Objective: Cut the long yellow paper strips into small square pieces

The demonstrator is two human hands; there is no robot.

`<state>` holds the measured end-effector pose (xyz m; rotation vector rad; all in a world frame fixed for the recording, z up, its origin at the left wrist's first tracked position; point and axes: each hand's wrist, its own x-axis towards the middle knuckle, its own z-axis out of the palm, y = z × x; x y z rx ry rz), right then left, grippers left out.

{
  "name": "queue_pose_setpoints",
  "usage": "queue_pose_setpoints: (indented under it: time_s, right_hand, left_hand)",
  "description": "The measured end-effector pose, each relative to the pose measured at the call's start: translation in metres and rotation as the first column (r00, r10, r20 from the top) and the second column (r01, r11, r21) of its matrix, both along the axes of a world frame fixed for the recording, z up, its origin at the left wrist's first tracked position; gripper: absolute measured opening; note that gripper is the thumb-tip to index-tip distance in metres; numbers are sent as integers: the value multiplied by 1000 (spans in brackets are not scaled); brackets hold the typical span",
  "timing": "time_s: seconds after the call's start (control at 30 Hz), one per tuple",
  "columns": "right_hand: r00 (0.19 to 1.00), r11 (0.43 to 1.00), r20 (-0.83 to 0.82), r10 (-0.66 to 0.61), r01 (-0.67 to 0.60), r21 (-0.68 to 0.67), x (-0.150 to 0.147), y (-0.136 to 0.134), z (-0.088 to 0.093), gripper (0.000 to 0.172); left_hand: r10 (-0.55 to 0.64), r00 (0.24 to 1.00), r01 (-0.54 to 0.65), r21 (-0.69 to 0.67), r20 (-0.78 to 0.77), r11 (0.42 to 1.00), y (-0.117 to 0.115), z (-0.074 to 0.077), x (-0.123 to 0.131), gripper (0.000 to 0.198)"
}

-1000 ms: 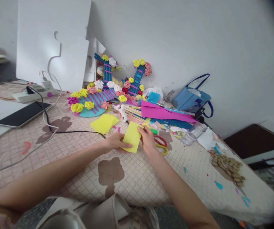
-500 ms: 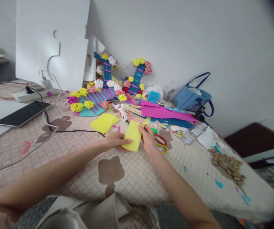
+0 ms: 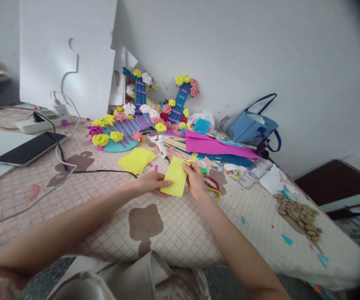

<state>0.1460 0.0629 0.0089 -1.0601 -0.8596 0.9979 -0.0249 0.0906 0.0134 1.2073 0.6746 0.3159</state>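
Both of my hands hold one yellow paper rectangle [image 3: 174,177] above the table. At its lower left edge, my left hand [image 3: 151,183] pinches it with the thumb on top. My right hand [image 3: 195,179] grips the upper right edge between thumb and fingers. Several more yellow sheets [image 3: 137,161] lie in a loose stack just behind my left hand. Beside my right hand are scissors with red and yellow handles [image 3: 212,187], their blades hidden. A white glue gun [image 3: 159,146] rests behind the paper.
Flower-covered blue craft pieces [image 3: 120,137] stand at the back. Magenta sheets [image 3: 214,146], wooden sticks [image 3: 178,145] and a blue bag [image 3: 251,125] lie along the wall. Left are a phone [image 3: 31,148], a power strip [image 3: 44,121] and cables. Peanuts [image 3: 300,216] are piled at right.
The yellow paper and both hands have shifted very slightly; the grip looks the same. Nothing else has visibly moved on the table.
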Motion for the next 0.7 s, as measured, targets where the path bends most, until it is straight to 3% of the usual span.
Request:
queue_pose_setpoints:
  time_s: [0.1, 0.27, 0.4, 0.53, 0.7]
  right_hand:
    - [1000, 1000, 3, 27, -27, -11, -1, 1, -2, 21]
    - [995, 994, 10, 95, -94, -53, -3, -1, -3, 24]
    - [971, 958, 18, 240, -233, -166, -6, -8, 3, 27]
    - [930, 929, 134, 343, -314, -198, -11, -13, 4, 33]
    - [909, 936, 238, 341, -305, -176, -12, -11, -3, 35]
  left_hand:
    - [107, 993, -107, -4, 43, 994, 1, 0, 1, 45]
    - [187, 982, -189, 64, 40, 980, 1, 0, 2, 44]
    - [275, 960, -280, 116, 57, 953, 5, 2, 0, 43]
    - [372, 927, -375, 206, 55, 904, 11, 2, -1, 40]
    - [396, 916, -399, 234, 61, 887, 11, 2, -2, 40]
